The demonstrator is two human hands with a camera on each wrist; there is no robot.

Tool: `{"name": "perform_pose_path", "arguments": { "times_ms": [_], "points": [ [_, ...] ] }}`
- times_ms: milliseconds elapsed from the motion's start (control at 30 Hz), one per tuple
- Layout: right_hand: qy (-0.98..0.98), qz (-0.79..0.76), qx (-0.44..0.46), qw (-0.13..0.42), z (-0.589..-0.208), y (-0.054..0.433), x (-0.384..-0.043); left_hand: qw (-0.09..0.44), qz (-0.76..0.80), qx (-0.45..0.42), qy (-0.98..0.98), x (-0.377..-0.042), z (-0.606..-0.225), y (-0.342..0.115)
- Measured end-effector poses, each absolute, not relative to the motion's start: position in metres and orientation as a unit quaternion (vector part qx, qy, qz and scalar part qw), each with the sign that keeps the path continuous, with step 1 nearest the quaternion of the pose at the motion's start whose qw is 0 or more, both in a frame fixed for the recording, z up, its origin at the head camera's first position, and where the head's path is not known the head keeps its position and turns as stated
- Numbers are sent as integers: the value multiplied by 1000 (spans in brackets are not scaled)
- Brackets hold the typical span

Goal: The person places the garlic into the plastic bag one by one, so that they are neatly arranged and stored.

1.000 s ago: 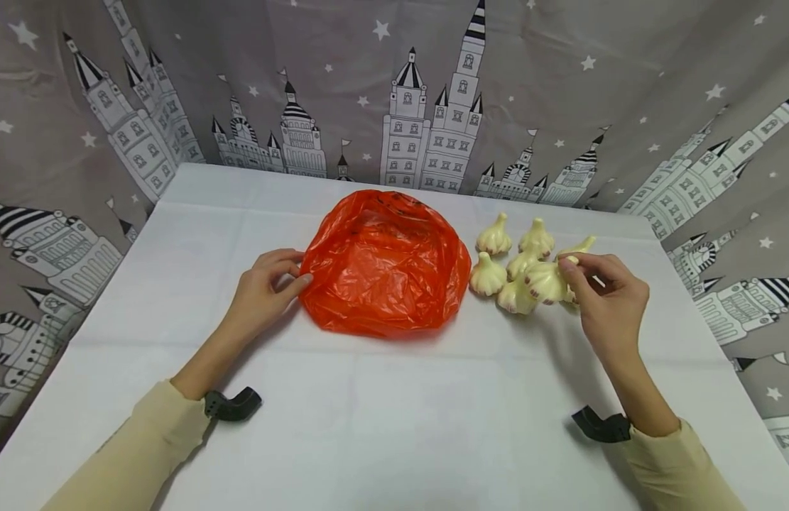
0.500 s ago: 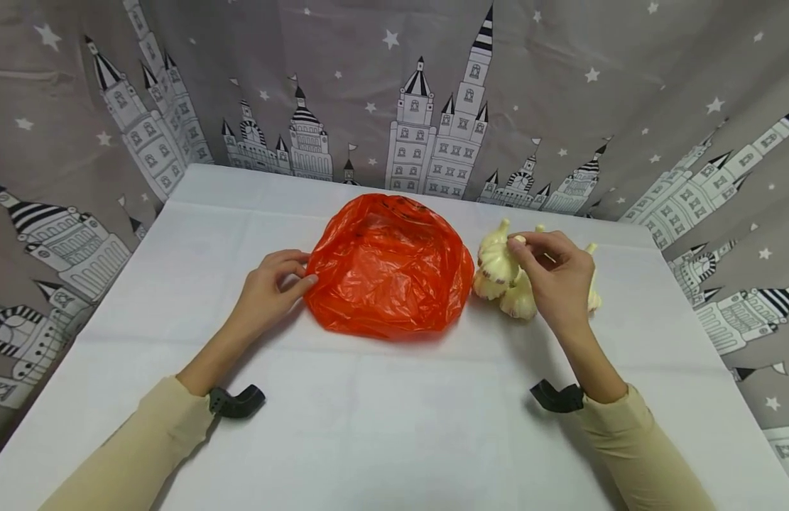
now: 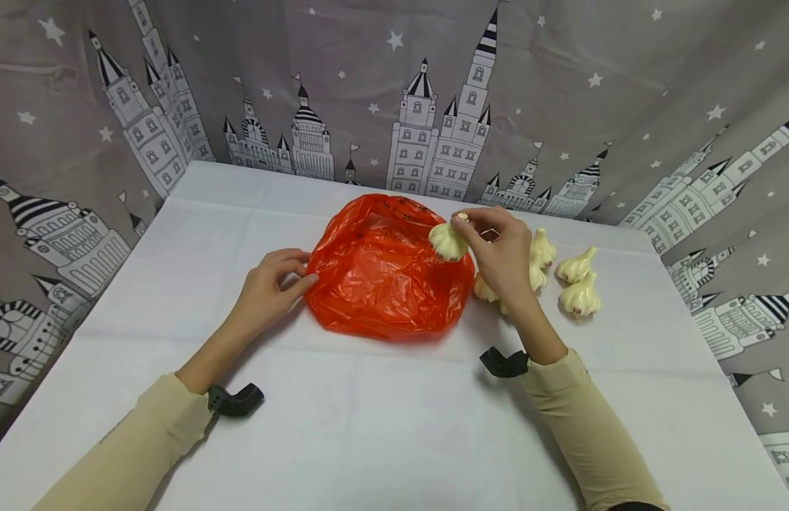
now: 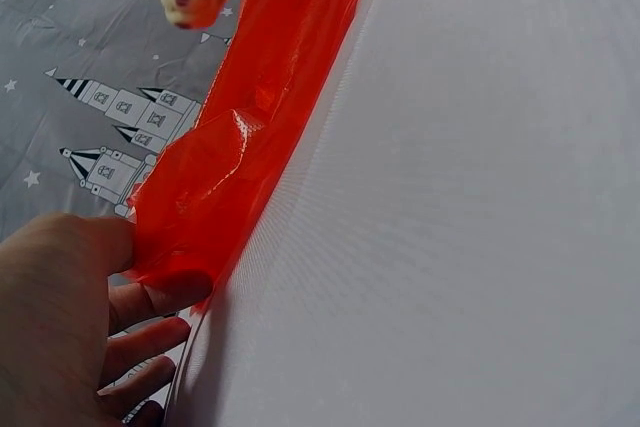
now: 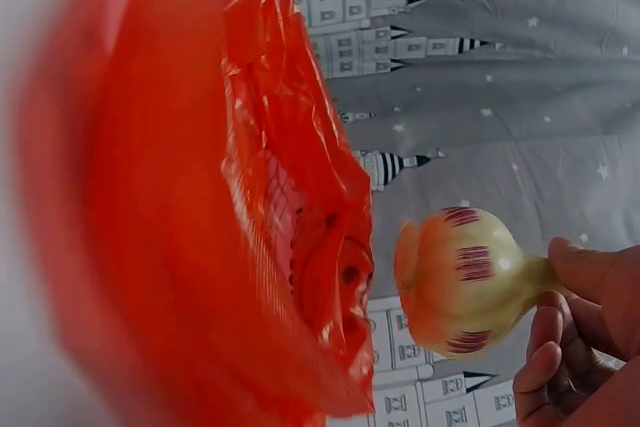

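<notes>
A red plastic bag point(image 3: 388, 284) sits on the white table with its mouth spread upward. At its left side my left hand point(image 3: 274, 285) pinches the rim between thumb and index finger, the other fingers lying loose below in the left wrist view. My right hand point(image 3: 499, 248) holds a garlic bulb point(image 3: 448, 243) by its stem, over the right part of the bag's opening. Purple streaks mark the bulb's base point(image 5: 470, 277) in the right wrist view. More garlic bulbs point(image 3: 579, 294) lie right of the bag, some partly hidden behind my right hand and wrist.
The white tabletop point(image 3: 394, 426) stretches in front of the bag and to both sides. A grey curtain point(image 3: 343, 42) printed with castles and stars hangs behind the table. A black wrist mount point(image 3: 504, 362) juts from my right wrist, another point(image 3: 236, 402) from my left.
My right hand has carried the garlic bulb leftward from the pile, past the other bulbs, to above the bag's right side. My left hand has kept its hold on the rim.
</notes>
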State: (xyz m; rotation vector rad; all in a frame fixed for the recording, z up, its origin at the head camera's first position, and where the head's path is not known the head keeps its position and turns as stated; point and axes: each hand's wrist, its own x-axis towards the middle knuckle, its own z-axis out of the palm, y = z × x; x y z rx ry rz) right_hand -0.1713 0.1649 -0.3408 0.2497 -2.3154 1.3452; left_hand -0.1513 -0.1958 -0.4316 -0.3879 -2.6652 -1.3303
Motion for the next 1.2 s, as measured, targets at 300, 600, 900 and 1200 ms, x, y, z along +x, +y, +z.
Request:
{"name": "perform_pose_path", "arguments": {
  "times_ms": [300,600,900,1200],
  "points": [
    [-856,464,87,211,-345,144,-190,66,-449,-131,-882,-151,-432,-196],
    [-857,475,75,184,-357,142,-197,64,-451,-128,-881,-149,-429,-196],
    [-882,405,108,214,-376,138,-206,73,-446,-138,-882,-151,-431,-198],
    [-901,359,123,208,-392,133,-209,78,-441,-144,-882,-151,-432,-198]
  ]
}}
